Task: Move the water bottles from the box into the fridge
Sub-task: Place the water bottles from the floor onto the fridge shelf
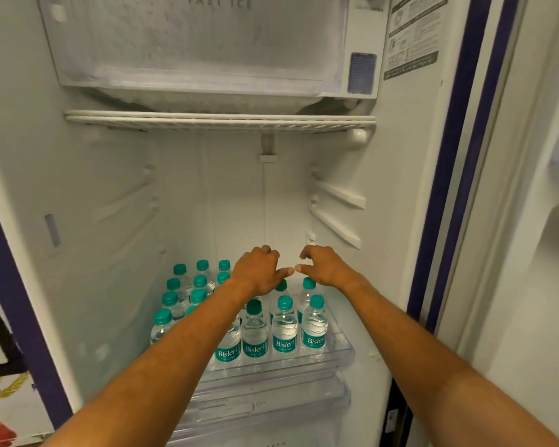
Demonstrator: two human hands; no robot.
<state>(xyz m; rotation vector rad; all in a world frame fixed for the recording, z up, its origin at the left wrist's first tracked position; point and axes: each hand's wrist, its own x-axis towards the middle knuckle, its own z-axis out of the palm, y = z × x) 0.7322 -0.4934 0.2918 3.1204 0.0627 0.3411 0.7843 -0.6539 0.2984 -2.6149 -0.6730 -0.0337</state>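
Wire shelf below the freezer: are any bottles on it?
No, the wire shelf holds nothing; the bottles all stand on the clear shelf lower down.

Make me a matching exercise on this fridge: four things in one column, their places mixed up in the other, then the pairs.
1 water bottles
2 wire shelf
3 freezer compartment
4 left hand

A at the top, marked FAST ICE
B above the bottles, holding nothing
C on the clear shelf
D just below the freezer

Pairs: 1-C, 2-D, 3-A, 4-B
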